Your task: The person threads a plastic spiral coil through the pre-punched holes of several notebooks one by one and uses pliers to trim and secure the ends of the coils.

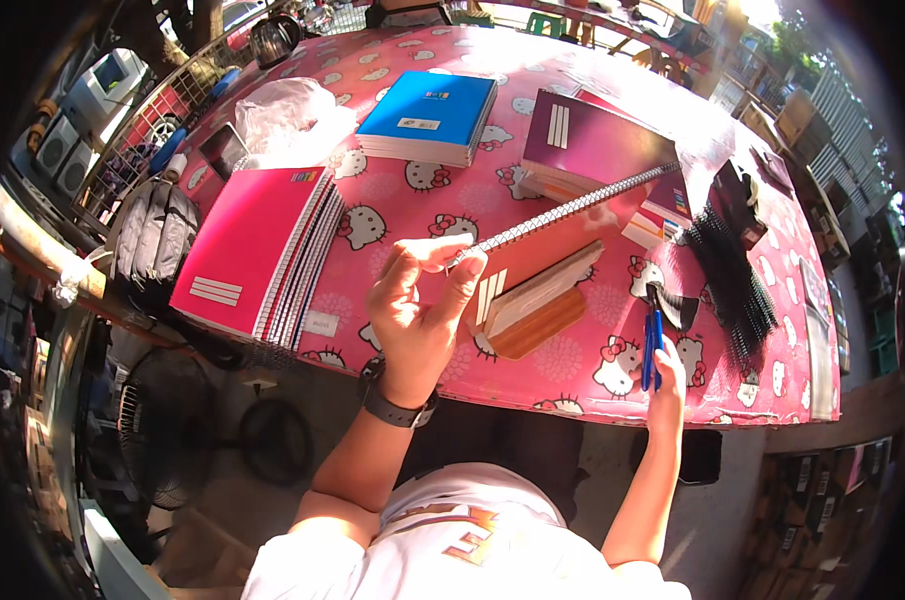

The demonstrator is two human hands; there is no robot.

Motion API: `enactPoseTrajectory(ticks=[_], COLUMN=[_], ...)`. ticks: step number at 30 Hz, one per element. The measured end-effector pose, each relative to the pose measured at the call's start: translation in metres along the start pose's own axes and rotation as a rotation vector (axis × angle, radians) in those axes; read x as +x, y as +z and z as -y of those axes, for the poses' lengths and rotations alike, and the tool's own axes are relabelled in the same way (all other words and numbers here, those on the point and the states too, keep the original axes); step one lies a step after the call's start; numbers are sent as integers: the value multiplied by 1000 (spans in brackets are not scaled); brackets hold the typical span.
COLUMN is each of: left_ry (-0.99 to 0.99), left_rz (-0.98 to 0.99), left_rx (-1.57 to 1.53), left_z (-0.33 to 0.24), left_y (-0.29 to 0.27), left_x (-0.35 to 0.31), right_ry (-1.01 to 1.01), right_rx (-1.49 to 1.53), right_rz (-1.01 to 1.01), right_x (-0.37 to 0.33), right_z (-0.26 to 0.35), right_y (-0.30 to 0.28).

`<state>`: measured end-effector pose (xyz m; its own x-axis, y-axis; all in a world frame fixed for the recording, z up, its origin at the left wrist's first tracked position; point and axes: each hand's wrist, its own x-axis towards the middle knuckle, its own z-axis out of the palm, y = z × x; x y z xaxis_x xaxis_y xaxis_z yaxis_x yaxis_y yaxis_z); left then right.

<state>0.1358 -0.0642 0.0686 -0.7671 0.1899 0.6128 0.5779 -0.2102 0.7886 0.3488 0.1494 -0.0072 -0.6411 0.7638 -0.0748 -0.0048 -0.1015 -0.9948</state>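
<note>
My left hand (415, 315), with a dark watch on its wrist, pinches the near left end of the spiral coil (573, 209) along the edge of a reddish-brown notebook (545, 256). The coil slants up to the right across the notebook's edge. In my right hand (670, 378), near the table's front edge, is a pair of blue-handled pliers (654, 345), the tool's dark head pointing away from me. Beside the notebook's lower edge lie wooden blocks (543, 322). A bundle of loose black coils (730, 285) lies to the right of the pliers.
A stack of pink-red spiral notebooks (241, 245) sits at the left, a blue notebook stack (428, 115) at the back, and purple notebooks (583, 135) at the right. A clear plastic bag (285, 115) and a phone (224, 149) are at the far left. A fan (168, 430) stands below the table.
</note>
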Motion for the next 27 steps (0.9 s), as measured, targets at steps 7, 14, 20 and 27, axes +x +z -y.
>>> enactPoseTrajectory(ticks=[7, 14, 20, 27], left_ry=[39, 50, 90, 117], left_rz=[16, 65, 24, 50], left_rx=[-119, -231, -190, -144], left_z=[-1, 12, 8, 9], left_y=[-1, -6, -3, -4], left_x=[-1, -3, -7, -6], right_ry=[-646, -879, -714, 482], right_rx=[-325, -645, -576, 750], right_rz=[443, 242, 323, 954], right_x=[-38, -47, -57, -34], right_z=[67, 82, 88, 73], right_y=[106, 141, 137, 117])
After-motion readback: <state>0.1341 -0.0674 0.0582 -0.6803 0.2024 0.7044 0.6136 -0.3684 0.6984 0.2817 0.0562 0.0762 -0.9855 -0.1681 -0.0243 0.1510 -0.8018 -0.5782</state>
